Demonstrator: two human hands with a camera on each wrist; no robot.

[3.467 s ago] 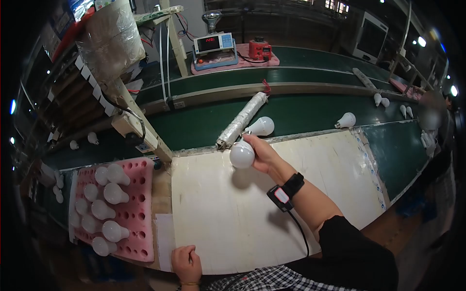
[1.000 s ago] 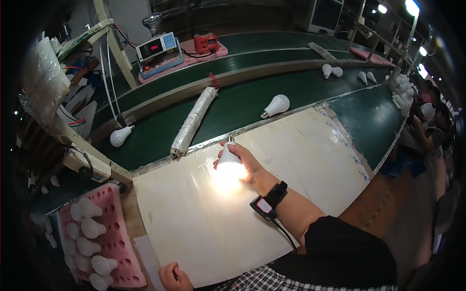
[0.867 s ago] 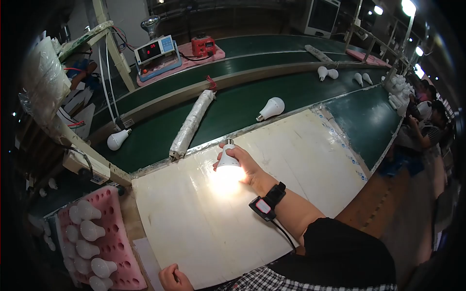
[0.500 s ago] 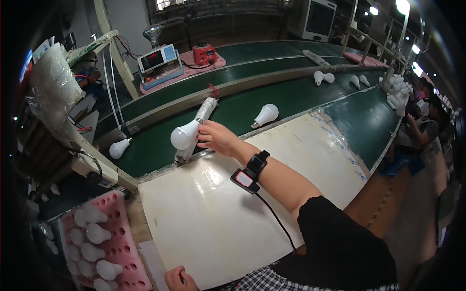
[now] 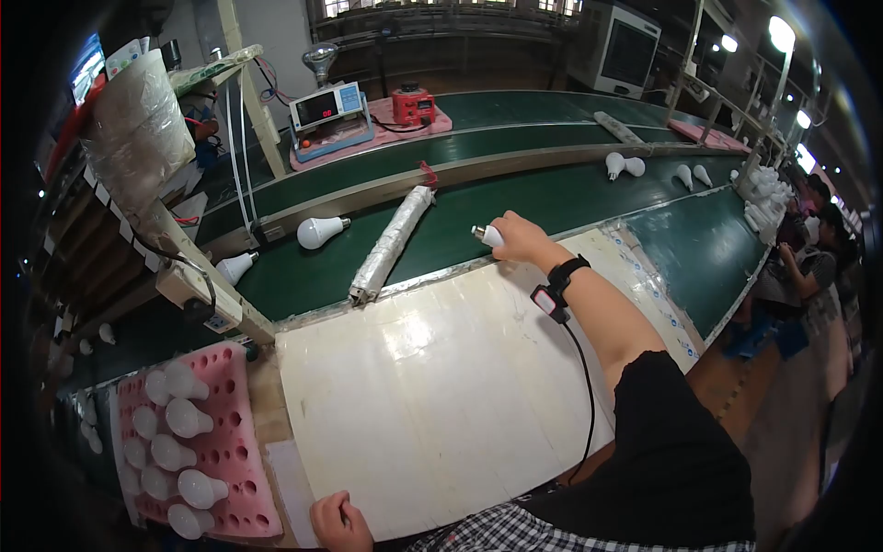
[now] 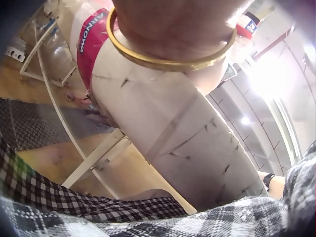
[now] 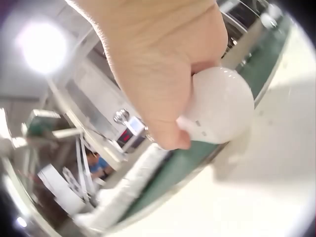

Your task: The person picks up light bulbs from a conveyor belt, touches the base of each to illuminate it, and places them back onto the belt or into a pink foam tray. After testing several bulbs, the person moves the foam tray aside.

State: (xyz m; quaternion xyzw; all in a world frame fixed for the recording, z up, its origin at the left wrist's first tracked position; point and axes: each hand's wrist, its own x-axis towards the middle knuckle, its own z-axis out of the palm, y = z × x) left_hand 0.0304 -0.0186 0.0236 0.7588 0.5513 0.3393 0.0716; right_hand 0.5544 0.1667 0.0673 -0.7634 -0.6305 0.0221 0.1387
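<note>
My right hand (image 5: 524,241) grips a white light bulb (image 5: 487,236) by its round end above the far edge of the white board (image 5: 441,396); its metal screw base points left. In the right wrist view, thumb and fingers pinch the sides of this unlit bulb (image 7: 224,106). Another bulb (image 5: 320,233) lies on the green belt left of the wrapped bar (image 5: 394,244), with a further bulb (image 5: 236,268) behind the post. Loosely curled and holding nothing, my left hand (image 5: 340,524) rests at the board's near left corner. Its wrist wears a gold bangle (image 6: 168,64).
A pink foam tray (image 5: 262,497) with several bulbs stands at the left, beside a wooden post (image 5: 225,294). Behind the belt (image 5: 543,202) are a meter with a red display (image 5: 326,109) and a red device (image 5: 413,106). More bulbs (image 5: 625,166) lie farther right, near other people.
The bulb in my right hand was lit, then went dark and was let go on the belt left of the bar. My right hand moved right and took the bulb lying there. Left hand stayed.
</note>
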